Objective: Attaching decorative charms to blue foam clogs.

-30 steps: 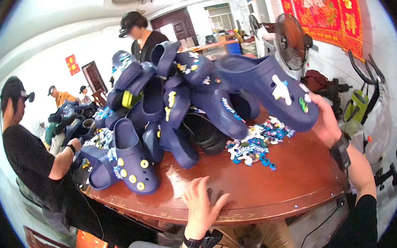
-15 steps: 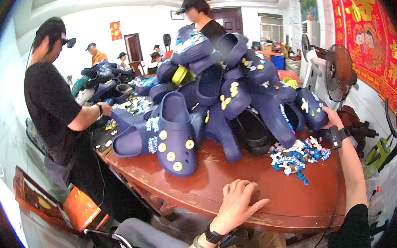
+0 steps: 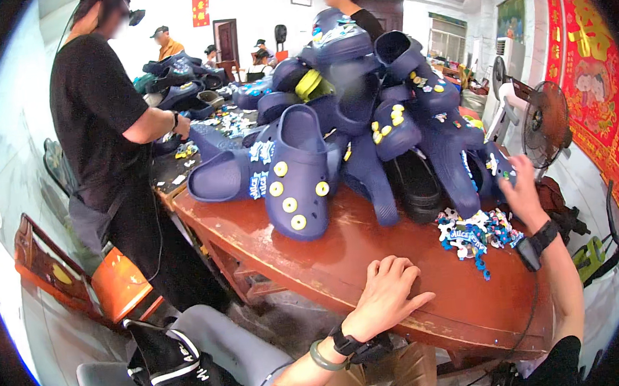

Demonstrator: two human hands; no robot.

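The left hand (image 3: 388,291) lies flat, palm down, fingers spread, on the near edge of the round wooden table (image 3: 314,264); it holds nothing. A black wristband and a green bangle sit on its wrist. The right hand (image 3: 519,189) is raised at the table's right edge, fingers loosely open, touching the side of a navy foam clog (image 3: 494,169); whether it grips the clog cannot be told. A black wrist device sits on that forearm.

Just in front of the right hand, near the right edge, lies a small heap of shoe charms (image 3: 474,235), mostly blue and white, flat and irregular in shape.

The table centre carries a tall pile of navy clogs (image 3: 361,110), smooth and matte. One front clog (image 3: 297,172) bears round yellow and white charms.

A red hanging (image 3: 593,87) with gold figures covers the right wall. A small red rectangular sign (image 3: 201,12) hangs on the far white wall.

A person in black (image 3: 99,114) stands at the table's left edge.
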